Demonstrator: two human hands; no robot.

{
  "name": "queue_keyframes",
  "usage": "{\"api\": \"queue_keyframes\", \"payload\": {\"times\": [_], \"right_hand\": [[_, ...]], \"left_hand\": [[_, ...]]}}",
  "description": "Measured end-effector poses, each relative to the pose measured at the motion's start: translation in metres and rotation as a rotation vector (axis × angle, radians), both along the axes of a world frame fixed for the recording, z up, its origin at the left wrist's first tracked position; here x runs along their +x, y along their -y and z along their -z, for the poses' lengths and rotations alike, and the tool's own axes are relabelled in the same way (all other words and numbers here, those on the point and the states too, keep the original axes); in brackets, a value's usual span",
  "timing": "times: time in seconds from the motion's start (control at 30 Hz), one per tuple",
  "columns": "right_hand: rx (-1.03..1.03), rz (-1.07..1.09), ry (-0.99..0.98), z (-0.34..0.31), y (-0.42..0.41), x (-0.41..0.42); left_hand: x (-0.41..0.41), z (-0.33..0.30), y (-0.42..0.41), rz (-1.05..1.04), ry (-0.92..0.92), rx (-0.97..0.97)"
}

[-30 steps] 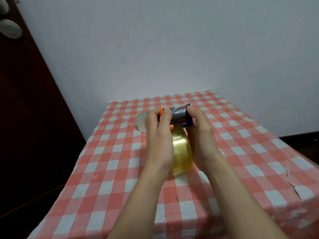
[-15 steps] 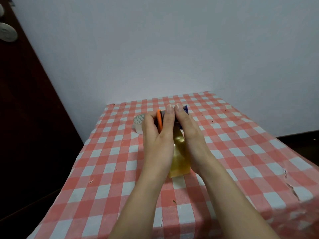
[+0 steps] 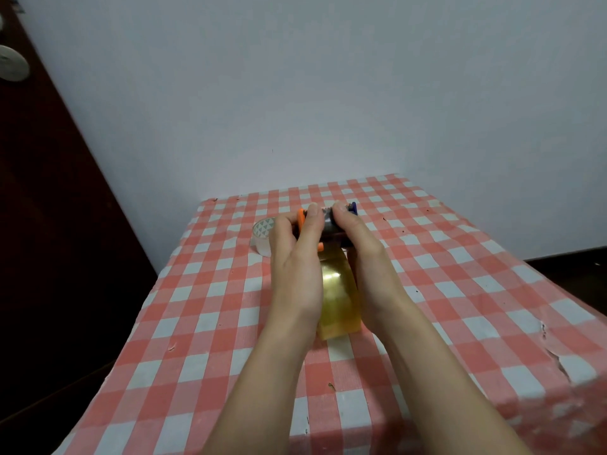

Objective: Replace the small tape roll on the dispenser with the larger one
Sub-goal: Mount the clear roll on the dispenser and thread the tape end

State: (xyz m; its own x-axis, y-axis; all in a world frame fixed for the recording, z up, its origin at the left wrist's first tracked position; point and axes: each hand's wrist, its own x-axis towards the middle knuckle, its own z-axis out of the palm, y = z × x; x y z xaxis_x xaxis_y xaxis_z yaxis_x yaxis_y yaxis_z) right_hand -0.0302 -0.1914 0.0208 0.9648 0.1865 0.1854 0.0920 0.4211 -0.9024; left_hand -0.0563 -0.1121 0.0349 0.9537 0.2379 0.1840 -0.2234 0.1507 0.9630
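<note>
Head view, the only one I've got: plain pale wall behind, dark wood panel to the left, and a table (image 3: 460, 290) under a red-and-white check cloth filling the lower frame.

Landmark = the big yellowish tape roll (image 3: 340, 300), standing on edge near the cloth's middle. My left hand (image 3: 295, 257) sits against its left side, right hand (image 3: 364, 261) against its right side, both wrists flanking it. Up at the roll's far top end both hands are clamped round the dispenser (image 3: 330, 224): left fingers curl over its orange part, right thumb and fingers wrap the grey/blue body. So neither hand is loose; both are gripping the dispenser. Whether the roll is already seated on the hub I can't tell, as fingers cover that bit.

The small tape roll (image 3: 262, 236), clear w/ a triangle-print core, lies on the cloth just beyond and left of the big roll, close behind my left hand, touching neither roll nor dispenser as far as I can see. So it's off the dispenser already.

My read: step in hand = fitting the larger roll into the dispenser, approx. past halfway. Next move prob. needs firm squeeze to snap the halves shut, w/ the roll kept square, then thread the tape end to the cutter.
</note>
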Motion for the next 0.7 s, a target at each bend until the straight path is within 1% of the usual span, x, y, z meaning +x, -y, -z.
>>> {"api": "queue_keyframes", "payload": {"times": [0.13, 0.23, 0.4, 0.7], "right_hand": [[0.048, -0.031, -0.01, -0.001, 0.003, -0.001], [0.083, -0.05, -0.042, 0.001, 0.004, -0.002], [0.036, 0.009, -0.035, 0.005, 0.004, 0.001], [0.069, -0.005, -0.002, 0.006, 0.007, 0.002]], "left_hand": [[0.003, 0.002, -0.003, 0.083, -0.007, -0.129], [0.005, 0.005, -0.007, 0.119, 0.01, -0.172], [0.006, 0.007, -0.009, 0.146, 0.011, -0.136], [0.009, 0.01, -0.015, 0.156, -0.003, -0.076]]}}
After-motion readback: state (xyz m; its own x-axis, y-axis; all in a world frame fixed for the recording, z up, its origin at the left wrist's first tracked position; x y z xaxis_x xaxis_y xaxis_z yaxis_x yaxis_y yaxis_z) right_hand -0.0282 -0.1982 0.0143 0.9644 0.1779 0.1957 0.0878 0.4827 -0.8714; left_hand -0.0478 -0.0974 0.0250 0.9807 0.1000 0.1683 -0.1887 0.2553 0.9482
